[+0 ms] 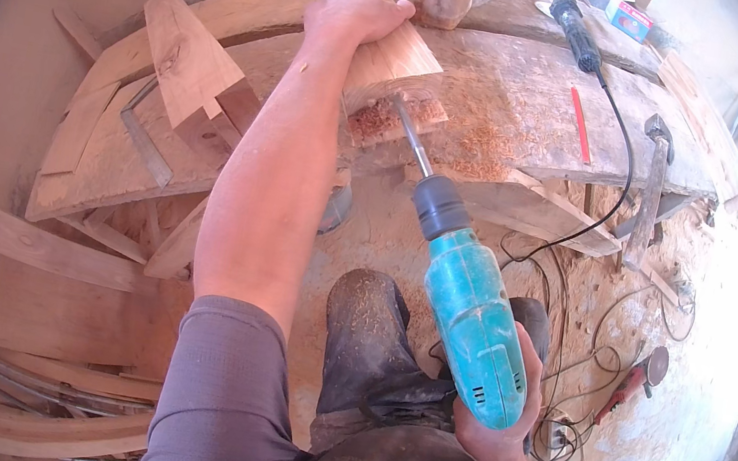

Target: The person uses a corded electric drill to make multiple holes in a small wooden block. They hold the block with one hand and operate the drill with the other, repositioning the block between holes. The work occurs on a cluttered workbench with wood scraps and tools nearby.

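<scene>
My right hand (501, 435) is wrapped round the rear of a teal power drill (473, 319). The drill's bit (414, 139) points up and left, its tip at a dusty, chip-covered wooden block (394, 119) on the bench's near edge. Against the top of a flat wooden board (395, 56) rests my left hand (355, 14), its fingers curled toward the far side and the thumb to the right. The board lies just beyond the block, and its contact with the block cannot be made out. The bit's very tip is lost among the chips.
On the worn bench (536, 93) lie a corded grinder (579, 34), a red pencil (582, 124), a hammer (650, 193), a metal square (148, 133) and wood offcuts (186, 57). A small box (628, 19) stands far right. Cables and a red grinder (634, 384) lie on the floor.
</scene>
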Motion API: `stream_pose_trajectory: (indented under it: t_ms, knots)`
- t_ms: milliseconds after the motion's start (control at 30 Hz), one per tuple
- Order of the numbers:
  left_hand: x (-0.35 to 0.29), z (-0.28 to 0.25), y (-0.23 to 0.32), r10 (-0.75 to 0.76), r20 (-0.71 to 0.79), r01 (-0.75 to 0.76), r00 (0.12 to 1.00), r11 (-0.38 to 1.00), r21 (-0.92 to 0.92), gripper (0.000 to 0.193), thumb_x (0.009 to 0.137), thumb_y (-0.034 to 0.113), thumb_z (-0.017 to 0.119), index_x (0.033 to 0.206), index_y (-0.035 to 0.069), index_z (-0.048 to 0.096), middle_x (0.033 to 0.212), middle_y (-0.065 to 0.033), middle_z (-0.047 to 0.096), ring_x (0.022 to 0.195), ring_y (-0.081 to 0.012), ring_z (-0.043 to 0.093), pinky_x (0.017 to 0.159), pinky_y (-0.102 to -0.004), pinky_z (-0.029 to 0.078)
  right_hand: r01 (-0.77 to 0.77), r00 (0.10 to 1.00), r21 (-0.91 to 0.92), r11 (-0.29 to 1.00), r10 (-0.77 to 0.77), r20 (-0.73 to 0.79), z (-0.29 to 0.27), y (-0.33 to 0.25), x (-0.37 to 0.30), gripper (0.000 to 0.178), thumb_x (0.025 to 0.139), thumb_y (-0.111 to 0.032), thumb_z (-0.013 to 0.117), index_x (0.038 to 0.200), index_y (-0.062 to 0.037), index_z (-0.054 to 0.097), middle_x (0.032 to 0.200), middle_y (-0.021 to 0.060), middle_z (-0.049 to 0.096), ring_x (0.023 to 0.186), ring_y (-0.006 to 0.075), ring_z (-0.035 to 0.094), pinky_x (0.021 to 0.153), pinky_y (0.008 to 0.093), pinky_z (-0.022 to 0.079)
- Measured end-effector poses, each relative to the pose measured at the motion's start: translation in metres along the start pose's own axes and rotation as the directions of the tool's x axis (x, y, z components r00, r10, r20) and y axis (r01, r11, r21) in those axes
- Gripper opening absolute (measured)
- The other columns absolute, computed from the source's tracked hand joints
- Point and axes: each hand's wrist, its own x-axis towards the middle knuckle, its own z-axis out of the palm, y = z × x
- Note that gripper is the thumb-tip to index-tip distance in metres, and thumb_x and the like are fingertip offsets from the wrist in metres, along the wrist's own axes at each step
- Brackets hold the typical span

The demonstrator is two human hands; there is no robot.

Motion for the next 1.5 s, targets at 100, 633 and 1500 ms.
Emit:
stream_pose_trajectory:
  t_ms: [100, 633, 1500]
  knots:
    - [0.0, -0.001, 0.0, 0.003, 0.01, -0.003, 1.0, 1.0, -0.005, 0.064, 0.097, 0.067, 0.045, 0.15, 0.033, 0.062, 0.153, 0.002, 0.061, 0.154, -0.0275, 0.038, 0.119, -0.0506, 0.042, 0.018, 1.0, -0.055, 0.998, -0.018, 0.003, 0.0, -0.002, 0.003, 0.084, 0.081, 0.005, 0.081, 0.155, 0.0042, 0.041, 0.127, 0.0191, 0.072, 0.115, 0.0239, 0.072, 0.098, 0.0348, 0.055]
    - [-0.003, 0.001, 0.0, 0.022, -0.047, -0.023, 0.999, 0.999, -0.027, 0.062, 0.1, 0.066, 0.049, 0.139, 0.024, 0.072, 0.15, -0.003, 0.064, 0.152, -0.0295, 0.04, 0.116, -0.0489, 0.046, -0.012, 1.0, 0.033, 0.999, 0.012, 0.001, 0.003, 0.004, 0.003, 0.086, 0.079, 0.006, 0.08, 0.156, 0.0044, 0.04, 0.129, 0.018, 0.072, 0.116, 0.023, 0.071, 0.099, 0.0345, 0.054]
    - [-0.001, 0.003, -0.002, 0.035, -0.057, -0.036, 0.998, 0.999, -0.017, 0.064, 0.1, 0.068, 0.048, 0.139, 0.024, 0.073, 0.148, -0.0031, 0.065, 0.151, -0.0307, 0.041, 0.115, -0.0485, 0.047, 0.0, 1.0, 0.053, 0.999, 0.0, 0.012, 0.011, 0.0, 0.009, 0.087, 0.08, 0.007, 0.078, 0.158, 0.0028, 0.038, 0.134, 0.0189, 0.07, 0.121, 0.0236, 0.07, 0.102, 0.0347, 0.053]
